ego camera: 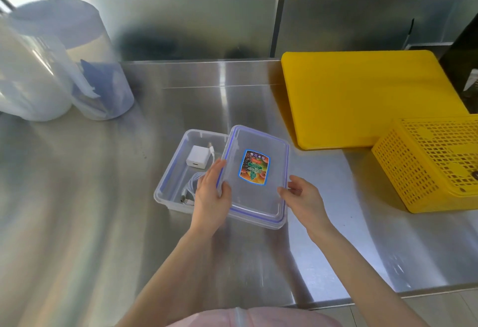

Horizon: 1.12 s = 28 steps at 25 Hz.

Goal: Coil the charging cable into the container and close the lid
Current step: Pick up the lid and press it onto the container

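Judging by the coiled cable [192, 184] lying inside the container [170, 171] beside a white charger block [196, 156], only closing remains: left hand [210, 192] and right hand [301, 194] grip the lid [258, 197] (still offset rightward) over the steel surface [103, 197].

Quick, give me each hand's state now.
Left hand: grips the lid by its left edge.
Right hand: holds the lid's right edge.
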{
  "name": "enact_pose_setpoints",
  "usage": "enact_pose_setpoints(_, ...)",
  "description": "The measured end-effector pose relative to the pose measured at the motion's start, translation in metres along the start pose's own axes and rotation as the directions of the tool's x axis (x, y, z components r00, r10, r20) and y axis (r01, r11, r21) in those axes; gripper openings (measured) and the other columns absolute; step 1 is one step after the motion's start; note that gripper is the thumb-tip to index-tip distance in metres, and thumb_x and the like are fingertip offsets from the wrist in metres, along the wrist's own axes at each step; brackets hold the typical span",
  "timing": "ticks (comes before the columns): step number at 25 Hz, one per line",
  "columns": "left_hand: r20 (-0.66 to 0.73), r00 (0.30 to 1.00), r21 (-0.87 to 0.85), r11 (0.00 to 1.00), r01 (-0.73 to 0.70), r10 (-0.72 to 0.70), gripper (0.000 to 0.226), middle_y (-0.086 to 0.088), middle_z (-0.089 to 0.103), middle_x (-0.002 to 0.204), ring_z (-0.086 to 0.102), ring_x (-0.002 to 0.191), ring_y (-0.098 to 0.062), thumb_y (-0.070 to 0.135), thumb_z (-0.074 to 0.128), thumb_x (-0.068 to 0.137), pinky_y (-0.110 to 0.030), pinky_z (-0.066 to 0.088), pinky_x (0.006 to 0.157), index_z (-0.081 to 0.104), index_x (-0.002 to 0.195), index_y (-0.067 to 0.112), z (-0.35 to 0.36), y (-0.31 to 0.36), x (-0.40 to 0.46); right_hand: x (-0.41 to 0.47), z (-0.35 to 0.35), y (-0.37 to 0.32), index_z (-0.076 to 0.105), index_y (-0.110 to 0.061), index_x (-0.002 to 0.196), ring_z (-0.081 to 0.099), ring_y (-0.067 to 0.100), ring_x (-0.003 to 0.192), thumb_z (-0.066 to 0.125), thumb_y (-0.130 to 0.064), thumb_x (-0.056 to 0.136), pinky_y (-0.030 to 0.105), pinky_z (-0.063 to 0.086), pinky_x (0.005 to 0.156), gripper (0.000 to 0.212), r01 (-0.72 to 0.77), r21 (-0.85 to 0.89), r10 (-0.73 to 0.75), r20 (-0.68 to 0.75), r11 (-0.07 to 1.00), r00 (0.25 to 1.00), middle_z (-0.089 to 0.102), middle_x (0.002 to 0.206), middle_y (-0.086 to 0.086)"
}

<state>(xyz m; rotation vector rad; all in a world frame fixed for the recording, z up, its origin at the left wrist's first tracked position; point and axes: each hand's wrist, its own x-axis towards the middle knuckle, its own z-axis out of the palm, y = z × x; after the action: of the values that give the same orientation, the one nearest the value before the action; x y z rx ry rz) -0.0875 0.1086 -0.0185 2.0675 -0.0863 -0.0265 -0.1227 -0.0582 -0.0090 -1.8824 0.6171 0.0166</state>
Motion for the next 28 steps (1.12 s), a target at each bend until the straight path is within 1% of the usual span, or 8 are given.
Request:
enact_pose_setpoints(2, -0.04, 0.999, -0.016, 1.0, 0.0, -0.001, 0.05, 0.001, 0.046, 0.142, 0.041, 0.129, -0.022, 0.001, 0.039, 0.087, -0.029, 0.03, 0.106, 0.043, 0.135, 0.016, -0.016, -0.008, 0.004, 0.0, 0.016, -0.007, 0.062, -0.022, 0.095, 0.062, 0.023, 0.085, 0.057, -0.009, 0.083, 0.042, 0.052, 0.086, 0.017, 0.024, 0.031, -0.025, 0.036, 0.999, 0.999, 0.067, 0.092, 0.006)
enact_pose_setpoints(5, -0.078, 0.997, -0.009, 1.0, 0.015, -0.016, 0.049, -0.001, 0.048, 0.14, 0.041, 0.128, -0.023, 0.003, 0.04, 0.086, -0.021, 0.027, 0.1, 0.044, 0.134, 0.013, -0.037, -0.016, 0.013, 0.003, 0.035, -0.018, 0.062, -0.018, 0.099, 0.062, 0.008, 0.076, 0.057, -0.009, 0.084, 0.015, 0.051, 0.065, 0.018, 0.066, 0.082, -0.072, 0.079, 0.994, 0.994, 0.066, 0.088, -0.002)
enact_pose_setpoints(6, -0.081, 0.997, -0.001, 1.0, 0.015, -0.015, 0.048, -0.002, 0.048, 0.14, 0.041, 0.128, -0.023, 0.002, 0.04, 0.087, -0.021, 0.027, 0.1, 0.044, 0.134, 0.012, -0.043, -0.022, 0.018, 0.004, 0.041, -0.023, 0.063, -0.016, 0.101, 0.06, 0.004, 0.074, 0.057, -0.009, 0.084, 0.011, 0.049, 0.061, 0.019, 0.078, 0.089, -0.086, 0.091, 0.993, 0.992, 0.065, 0.087, -0.003)
enact_pose_setpoints(13, -0.07, 0.995, 0.019, 0.997, 0.079, -0.077, 0.048, -0.001, 0.047, 0.141, 0.04, 0.13, -0.025, -0.002, 0.039, 0.088, -0.028, 0.028, 0.104, 0.045, 0.133, 0.013, -0.076, -0.056, 0.041, 0.015, 0.08, -0.041, 0.064, -0.01, 0.106, 0.063, 0.019, 0.09, 0.059, -0.007, 0.082, 0.029, 0.05, 0.08, 0.024, 0.061, 0.105, -0.077, 0.152, 0.993, 0.985, 0.068, 0.099, 0.005)
enact_pose_setpoints(21, -0.069, 0.992, -0.057, 0.993, 0.103, -0.107, 0.043, 0.007, 0.052, 0.116, 0.049, 0.106, -0.016, -0.005, 0.038, 0.089, -0.02, 0.032, 0.09, 0.049, 0.129, 0.007, -0.077, -0.074, 0.039, 0.015, 0.102, -0.037, 0.059, -0.009, 0.111, 0.06, 0.018, 0.091, 0.057, -0.005, 0.082, 0.024, 0.047, 0.074, 0.029, 0.005, 0.133, -0.025, 0.147, 0.991, 0.989, 0.065, 0.106, 0.007)
enact_pose_setpoints(23, -0.079, 0.99, -0.06, 0.992, 0.11, -0.115, 0.043, 0.012, 0.053, 0.115, 0.05, 0.111, -0.017, -0.004, 0.038, 0.089, -0.02, 0.034, 0.093, 0.049, 0.13, 0.008, -0.074, -0.077, 0.039, 0.017, 0.104, -0.035, 0.058, -0.011, 0.113, 0.06, 0.021, 0.096, 0.058, -0.007, 0.082, 0.027, 0.048, 0.079, 0.031, -0.002, 0.11, -0.012, 0.129, 0.994, 0.992, 0.063, 0.114, 0.01)
enact_pose_setpoints(25, -0.083, 0.99, -0.063, 0.992, 0.111, -0.116, 0.043, 0.018, 0.055, 0.105, 0.054, 0.102, -0.014, -0.005, 0.037, 0.089, -0.017, 0.037, 0.087, 0.05, 0.128, 0.007, -0.073, -0.077, 0.04, 0.019, 0.105, -0.032, 0.056, -0.012, 0.115, 0.06, 0.022, 0.101, 0.059, -0.01, 0.082, 0.029, 0.048, 0.082, 0.033, -0.009, 0.088, -0.002, 0.122, 0.996, 0.993, 0.061, 0.118, 0.011)
enact_pose_setpoints(28, -0.085, 0.985, -0.067, 0.987, 0.145, -0.15, 0.044, 0.002, 0.06, 0.116, 0.053, 0.104, -0.019, -0.003, 0.038, 0.089, -0.025, 0.037, 0.089, 0.049, 0.13, 0.009, -0.076, -0.074, 0.042, 0.02, 0.108, -0.03, 0.053, -0.013, 0.116, 0.058, 0.018, 0.096, 0.062, -0.014, 0.082, 0.027, 0.047, 0.079, 0.035, -0.01, 0.073, 0.0, 0.129, 0.997, 0.992, 0.059, 0.119, 0.009)
